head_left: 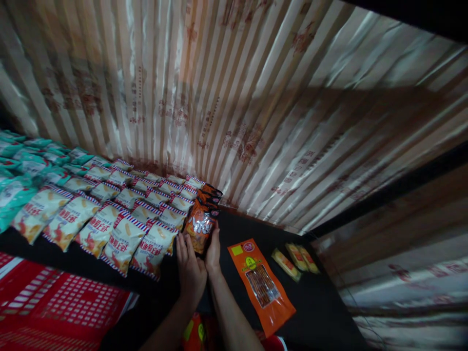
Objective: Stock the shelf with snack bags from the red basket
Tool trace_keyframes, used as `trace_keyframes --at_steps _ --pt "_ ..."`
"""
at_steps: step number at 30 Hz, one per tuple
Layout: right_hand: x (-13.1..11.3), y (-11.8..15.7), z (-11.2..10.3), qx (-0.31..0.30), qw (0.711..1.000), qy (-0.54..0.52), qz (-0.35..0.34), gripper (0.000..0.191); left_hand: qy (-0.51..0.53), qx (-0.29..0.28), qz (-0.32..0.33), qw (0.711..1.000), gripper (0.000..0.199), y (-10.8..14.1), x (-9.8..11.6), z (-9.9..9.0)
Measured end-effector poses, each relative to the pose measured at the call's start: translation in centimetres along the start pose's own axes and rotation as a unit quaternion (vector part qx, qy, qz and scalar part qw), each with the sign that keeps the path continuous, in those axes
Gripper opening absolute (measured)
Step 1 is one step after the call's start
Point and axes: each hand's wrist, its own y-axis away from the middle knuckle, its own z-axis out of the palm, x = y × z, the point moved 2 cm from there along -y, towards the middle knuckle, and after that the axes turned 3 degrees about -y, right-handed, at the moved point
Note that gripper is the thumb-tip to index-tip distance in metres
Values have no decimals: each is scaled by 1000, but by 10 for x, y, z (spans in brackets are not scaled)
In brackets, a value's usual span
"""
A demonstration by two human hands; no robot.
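Left hand and right hand flank an orange packet beside white bags.

Free: black table behind orange packet | Left: dark-orange pouches, white bags block | Rear: striped sheeting

Rows of packets on black surface

red chinese characters mark the white bags, white ones the orange-black bag, reddish ones the curtain; none reads clearly.
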Motion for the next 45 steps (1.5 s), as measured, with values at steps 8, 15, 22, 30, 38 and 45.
trace_keyframes --at_steps 8,15,22,30,38,45 --pt "-18 42 -24 11 997 72 -14 70 1 28 36 999 76 4 6 -8" --pt "-32 88 -50 24 995 94 -18 64 61 -12 89 994 55 28 20 -22" --pt "-37 133 -75 51 990 126 -43 58 83 -61 223 969 42 66 30 -38" --pt "-27 187 -106 68 973 215 -41 51 79 -154 261 950 32 124 26 -52" --pt "-20 215 -139 72 926 355 -108 42 -23 -206 252 945 38 180 3 -32" --pt "13 235 -173 73 897 435 -40 36 -100 -265 241 928 36 199 -13 -33"
